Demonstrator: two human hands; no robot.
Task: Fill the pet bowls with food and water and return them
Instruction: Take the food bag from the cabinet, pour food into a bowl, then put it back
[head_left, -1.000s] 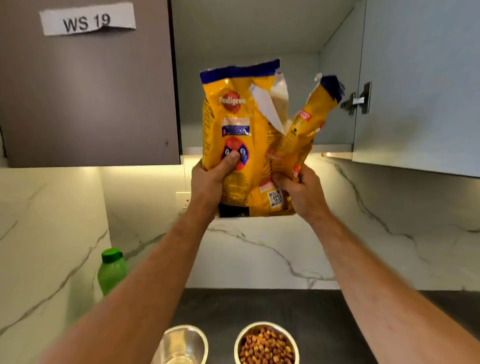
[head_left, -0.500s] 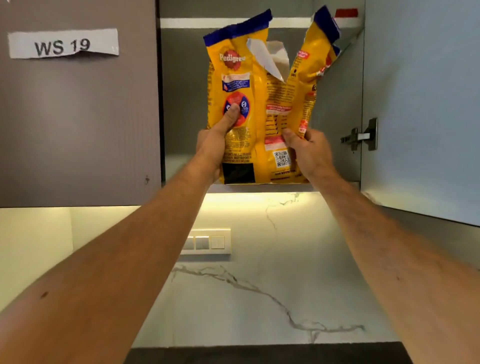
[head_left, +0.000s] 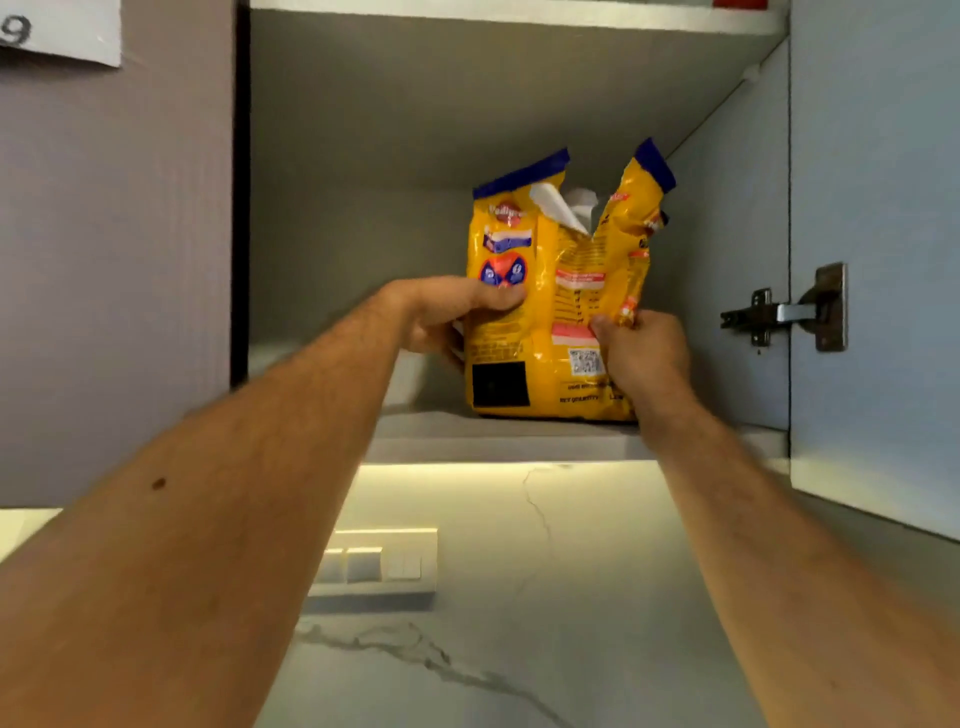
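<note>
A yellow pet food bag (head_left: 558, 291) with a torn-open blue top stands upright on the lower shelf (head_left: 498, 439) of an open wall cabinet. My left hand (head_left: 447, 317) grips the bag's left side, thumb across its front. My right hand (head_left: 641, 351) holds the bag's right side, thumb pressed on the front. The pet bowls are out of view.
The open cabinet door (head_left: 872, 249) hangs at the right with a metal hinge (head_left: 789, 312). A closed grey cabinet door (head_left: 114, 260) is at the left. Below are a lit marble backsplash (head_left: 519, 623) and a white switch plate (head_left: 379, 564). An upper shelf (head_left: 509, 13) runs overhead.
Both hands lifted the food bag up from in front of the cabinet and set it on the lower shelf inside. The view tilted up, so the bowls and green bottle left the frame.
</note>
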